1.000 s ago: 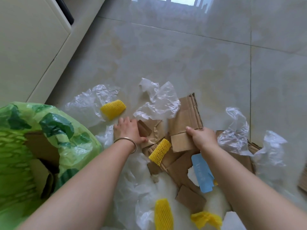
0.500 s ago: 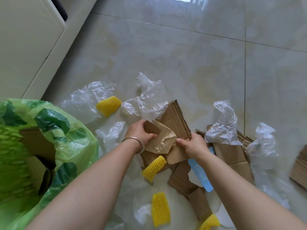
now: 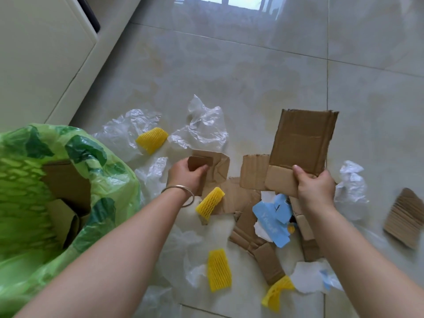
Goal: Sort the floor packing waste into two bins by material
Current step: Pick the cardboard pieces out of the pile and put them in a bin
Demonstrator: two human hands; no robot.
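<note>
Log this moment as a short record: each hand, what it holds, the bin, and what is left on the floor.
left hand: shut on crumpled cardboard, raised off the floor
right hand: shut on cardboard flap, held upright
bin: green bag liner, at the left, cardboard already inside
floor, cardboard: torn sheets under the hands, one piece far right
floor, plastic: clear bags, yellow foam nets
floor, other: blue card
second bin: not in view
</note>
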